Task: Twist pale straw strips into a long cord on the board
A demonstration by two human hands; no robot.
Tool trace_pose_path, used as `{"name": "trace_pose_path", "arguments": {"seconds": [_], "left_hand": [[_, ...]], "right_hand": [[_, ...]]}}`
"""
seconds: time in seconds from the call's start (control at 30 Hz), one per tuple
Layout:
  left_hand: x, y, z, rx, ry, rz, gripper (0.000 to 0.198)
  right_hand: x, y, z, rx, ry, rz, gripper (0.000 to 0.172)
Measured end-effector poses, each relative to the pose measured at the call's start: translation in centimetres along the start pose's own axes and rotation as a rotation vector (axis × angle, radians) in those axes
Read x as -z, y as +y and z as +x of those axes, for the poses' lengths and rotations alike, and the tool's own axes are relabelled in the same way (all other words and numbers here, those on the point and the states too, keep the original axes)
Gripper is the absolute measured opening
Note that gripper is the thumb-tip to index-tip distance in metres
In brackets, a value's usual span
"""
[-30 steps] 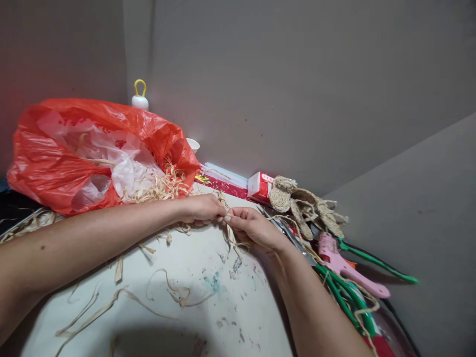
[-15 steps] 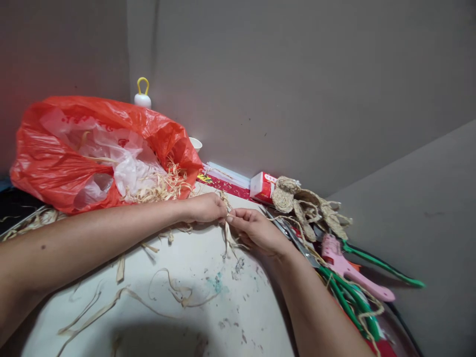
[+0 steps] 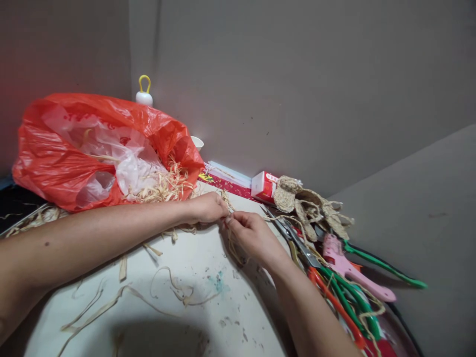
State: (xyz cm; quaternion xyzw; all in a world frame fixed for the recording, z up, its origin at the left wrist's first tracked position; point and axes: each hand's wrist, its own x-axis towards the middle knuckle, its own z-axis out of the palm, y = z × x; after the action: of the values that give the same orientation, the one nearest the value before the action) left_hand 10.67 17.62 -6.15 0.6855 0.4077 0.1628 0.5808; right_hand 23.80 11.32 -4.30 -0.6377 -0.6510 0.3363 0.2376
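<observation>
My left hand [image 3: 207, 207] and my right hand [image 3: 250, 235] meet near the far edge of a white paint-stained table [image 3: 208, 307]. Both pinch the same thin bundle of pale straw strips [image 3: 227, 214] between fingertips, and its loose ends hang under my right palm. Just left of the hands, more straw [image 3: 163, 186] spills from a red plastic bag [image 3: 55, 158].
Loose straw strips [image 3: 111, 305] lie on the near table. At right sit woven straw pieces [image 3: 308, 208], scissors [image 3: 293, 238], a pink glue gun [image 3: 349, 270], green and red wires [image 3: 345, 297] and a red-white box [image 3: 263, 185]. A white bottle with yellow loop [image 3: 143, 94] stands behind the bag.
My right hand has turned and closed in on the bundle, hiding more of the dangling ends. The view has shifted slightly; my left hand holds its place.
</observation>
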Motion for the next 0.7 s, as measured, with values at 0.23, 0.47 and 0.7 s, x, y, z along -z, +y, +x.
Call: {"name": "trace_pose_path", "arguments": {"seconds": [0.23, 0.47, 0.7], "left_hand": [[0.1, 0.6, -0.1, 0.045, -0.031, -0.201, 0.024], [0.0, 1.0, -0.6, -0.008, -0.048, -0.251, 0.025], [0.2, 0.7, -1.0, 0.012, -0.020, -0.203, 0.011]], "right_hand": [[-1.4, -0.1, -0.7, 0.072, 0.088, -0.494, 0.025], [-1.3, -1.5, -1.5, -0.013, 0.097, -0.825, 0.030], [-2.8, -4.8, -4.8, 0.097, -0.273, -0.862, 0.024]]}}
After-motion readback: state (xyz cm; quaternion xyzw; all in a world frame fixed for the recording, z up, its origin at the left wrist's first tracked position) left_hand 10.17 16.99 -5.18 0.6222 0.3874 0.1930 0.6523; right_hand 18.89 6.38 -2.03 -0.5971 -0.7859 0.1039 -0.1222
